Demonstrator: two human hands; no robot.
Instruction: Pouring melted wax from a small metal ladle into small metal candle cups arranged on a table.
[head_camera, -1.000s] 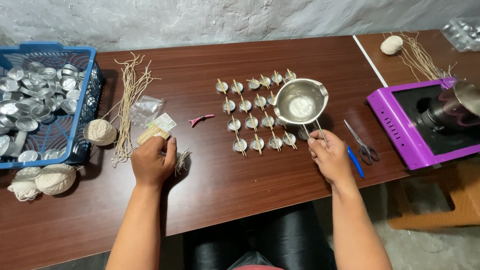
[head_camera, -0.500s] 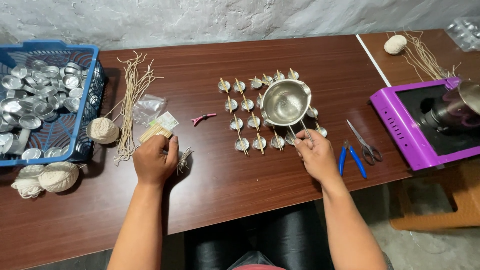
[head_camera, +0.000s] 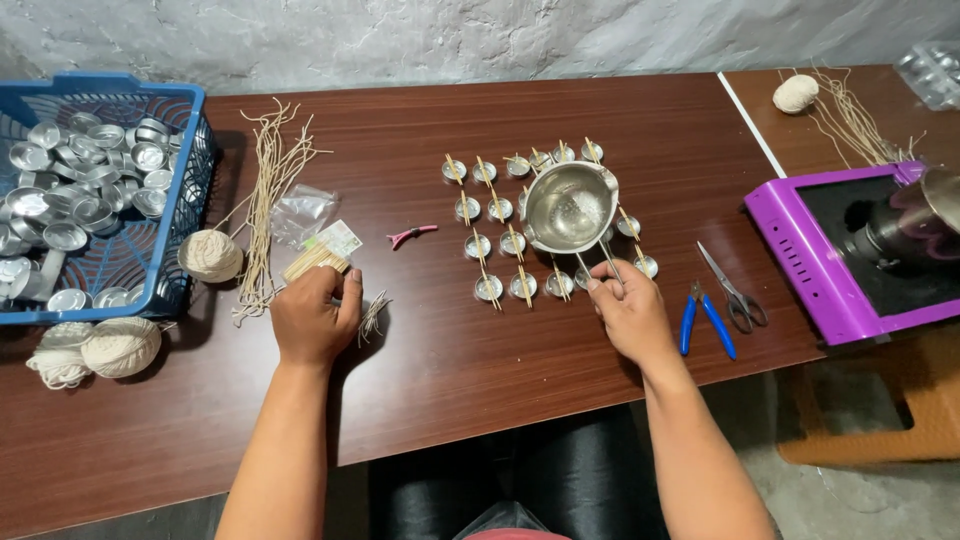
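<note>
1. Nearest, the right hand (head_camera: 628, 318) pinches the wire handle of a small steel pouring pot (head_camera: 568, 206), held over rows of little metal cups (head_camera: 500, 245).
2. Left hand (head_camera: 312, 318) lies closed on a bundle of thin wooden sticks (head_camera: 314, 263) on the brown table (head_camera: 400, 380).
3. Beyond, blue pliers (head_camera: 706, 320), scissors (head_camera: 730, 290) and a blue basket (head_camera: 190, 180) of cups.
</note>
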